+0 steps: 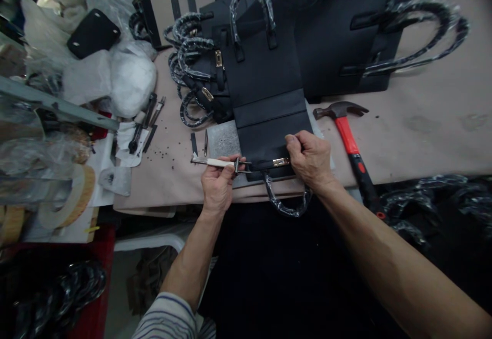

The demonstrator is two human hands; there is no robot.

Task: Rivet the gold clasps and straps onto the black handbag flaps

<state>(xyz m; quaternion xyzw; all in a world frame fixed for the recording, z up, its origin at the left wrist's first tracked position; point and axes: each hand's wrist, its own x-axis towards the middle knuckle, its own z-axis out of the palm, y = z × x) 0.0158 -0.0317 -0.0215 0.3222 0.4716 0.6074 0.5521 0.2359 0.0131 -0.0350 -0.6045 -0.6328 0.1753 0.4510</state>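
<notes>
A flat black leather bag panel (269, 98) lies on the beige table (423, 124) in front of me, with a wrapped handle at its far end and another hanging over the near edge. My right hand (309, 157) is closed on the panel's near edge beside a gold metal clasp (281, 162). My left hand (218, 180) grips a white-handled tool (213, 162) and a black strap with a buckle (240, 165) that leads to the clasp.
A red-handled hammer (348, 134) lies right of the panel. More black bags (346, 42) are stacked at the back. Small hand tools (144, 124), a white bundle (130, 80) and tape rolls (77, 195) crowd the left side.
</notes>
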